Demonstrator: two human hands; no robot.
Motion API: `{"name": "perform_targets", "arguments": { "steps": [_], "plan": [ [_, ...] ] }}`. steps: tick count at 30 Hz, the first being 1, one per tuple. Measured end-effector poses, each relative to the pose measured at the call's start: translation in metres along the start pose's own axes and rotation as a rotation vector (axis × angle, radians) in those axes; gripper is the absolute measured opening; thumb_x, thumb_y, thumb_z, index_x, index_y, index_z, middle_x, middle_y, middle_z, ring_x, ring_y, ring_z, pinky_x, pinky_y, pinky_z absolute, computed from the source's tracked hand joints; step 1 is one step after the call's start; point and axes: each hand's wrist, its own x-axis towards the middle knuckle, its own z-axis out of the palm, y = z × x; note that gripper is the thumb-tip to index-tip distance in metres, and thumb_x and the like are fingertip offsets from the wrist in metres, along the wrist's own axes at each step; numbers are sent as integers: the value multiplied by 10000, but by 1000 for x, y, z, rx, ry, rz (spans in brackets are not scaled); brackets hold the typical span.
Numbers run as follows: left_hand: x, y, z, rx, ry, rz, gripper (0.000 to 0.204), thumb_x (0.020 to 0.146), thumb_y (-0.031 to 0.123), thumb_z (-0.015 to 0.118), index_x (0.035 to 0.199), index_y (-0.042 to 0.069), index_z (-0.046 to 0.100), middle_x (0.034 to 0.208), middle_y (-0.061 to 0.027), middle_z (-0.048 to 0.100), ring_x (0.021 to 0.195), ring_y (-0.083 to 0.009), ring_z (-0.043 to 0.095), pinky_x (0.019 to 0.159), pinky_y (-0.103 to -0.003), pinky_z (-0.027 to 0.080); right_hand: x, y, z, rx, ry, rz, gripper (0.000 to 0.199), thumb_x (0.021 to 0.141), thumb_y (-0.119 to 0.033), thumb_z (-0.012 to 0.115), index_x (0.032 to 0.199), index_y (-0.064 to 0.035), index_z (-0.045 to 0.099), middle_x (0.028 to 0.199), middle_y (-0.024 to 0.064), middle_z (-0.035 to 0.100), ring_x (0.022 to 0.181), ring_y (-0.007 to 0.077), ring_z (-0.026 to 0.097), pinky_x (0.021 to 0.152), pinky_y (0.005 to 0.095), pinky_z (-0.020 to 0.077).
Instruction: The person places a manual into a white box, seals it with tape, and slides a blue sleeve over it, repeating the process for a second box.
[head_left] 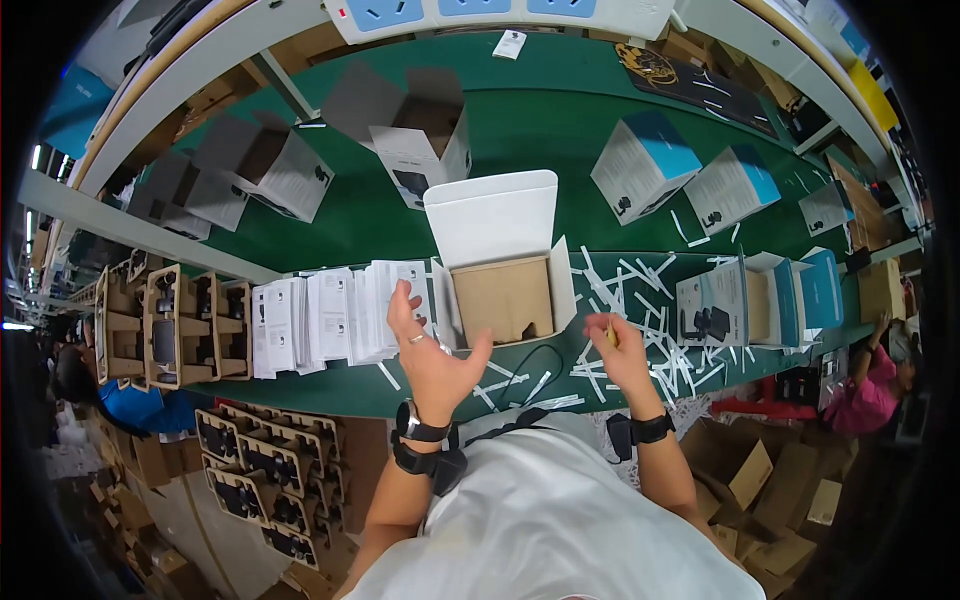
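An open white box point(490, 222) stands in front of me with its lid raised and side flaps spread. A brown cardboard insert point(505, 295) with a notch at its near edge fills it. My left hand point(435, 355) is open at the box's near left corner, fingers spread and thumb reaching toward the insert. To the right of the box, apart from it, my right hand point(622, 355) is closed in a pinch around a small yellow object point(611, 334), too small to name. A stack of white printed leaflets point(330, 315) lies just left of my left hand.
White paper strips point(650, 310) litter the green bench point(540, 130) at right. Open boxes point(410, 160) and closed blue-and-white boxes point(645, 170) stand farther back. Cardboard trays with black devices point(180, 325) line the left end. At lower right lie empty cartons point(760, 470). A person in pink point(865, 390) is far right.
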Motion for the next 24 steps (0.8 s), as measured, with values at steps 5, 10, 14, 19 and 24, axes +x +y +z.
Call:
{"name": "perform_targets", "arguments": {
  "steps": [5, 10, 14, 19, 24],
  "plan": [
    [-15, -39, 2, -68, -89, -111, 701, 797, 79, 738, 1423, -24, 441, 1290, -213, 512, 1074, -335, 568, 885, -396, 495, 14, -64, 6, -53, -124, -336, 390, 952, -224, 640, 1274, -4, 643, 1167, 120, 695, 1026, 185, 649, 905, 305, 494],
    [-9, -3, 13, 29, -406, 337, 667, 831, 101, 723, 1438, -7, 469, 1456, -254, 463, 1322, -440, 470, 1056, -464, 444, 5, -87, 32, -554, -384, -409, 404, 946, -297, 575, 1273, -76, 662, 1412, 133, 593, 1071, 316, 687, 864, 346, 556],
    [-17, -19, 26, 406, -621, 537, 698, 805, 181, 755, 1432, 19, 494, 1527, -184, 434, 1410, -409, 402, 1139, -505, 361, 34, -77, 29, -497, 26, -566, 199, 901, -184, 669, 1067, -74, 680, 1143, 104, 695, 837, 299, 696, 683, 351, 546],
    [-17, -25, 27, 378, -604, 522, 699, 778, 175, 770, 1414, 36, 514, 1518, -149, 458, 1403, -394, 419, 1140, -490, 370, 67, -75, 34, -636, 169, -578, 129, 889, -194, 716, 945, -98, 651, 831, 57, 693, 709, 284, 681, 594, 348, 523],
    [-16, -21, 28, 379, -593, 520, 690, 777, 165, 764, 1409, 32, 520, 1517, -153, 462, 1405, -385, 424, 1140, -485, 373, 66, -74, 31, -674, 186, -569, 121, 887, -200, 716, 917, -100, 655, 832, 58, 693, 705, 283, 681, 585, 354, 518]
  ]
}}
